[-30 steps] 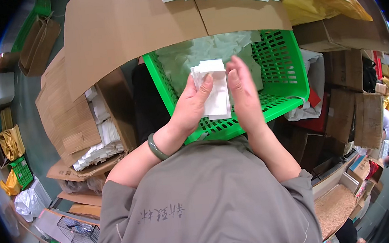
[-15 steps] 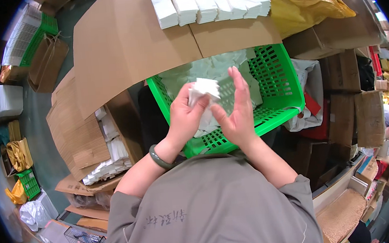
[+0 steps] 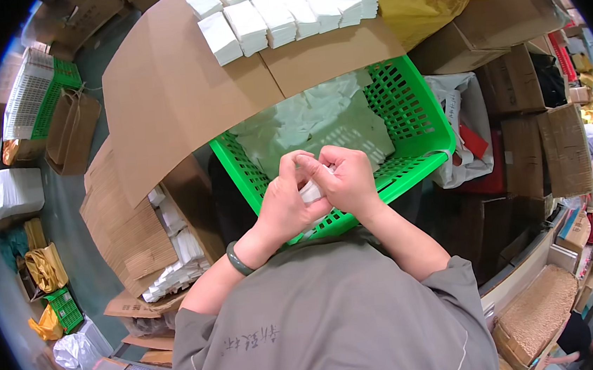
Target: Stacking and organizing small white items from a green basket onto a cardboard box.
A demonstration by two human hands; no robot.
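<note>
White wad point(image 3: 311, 192) over near edge of basket point(image 3: 412, 182), gripped btwn curled fingers of L hand point(image 3: 286, 201) & R hand point(image 3: 350, 182). Pale sheets point(image 3: 312, 117) in basket; white stacks point(image 3: 273, 19) twd far edge of cardboard point(image 3: 167, 76); yellow bag point(image 3: 428, 1) by its R edge.

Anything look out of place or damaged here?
Mildly odd: the pale, papery pieces in the green slotted plastic basket lie jumbled, unlike the white rectangular stacks rowed neatly on the brown cardboard sheet. That may be normal; no clear damage or spill shows.
</note>
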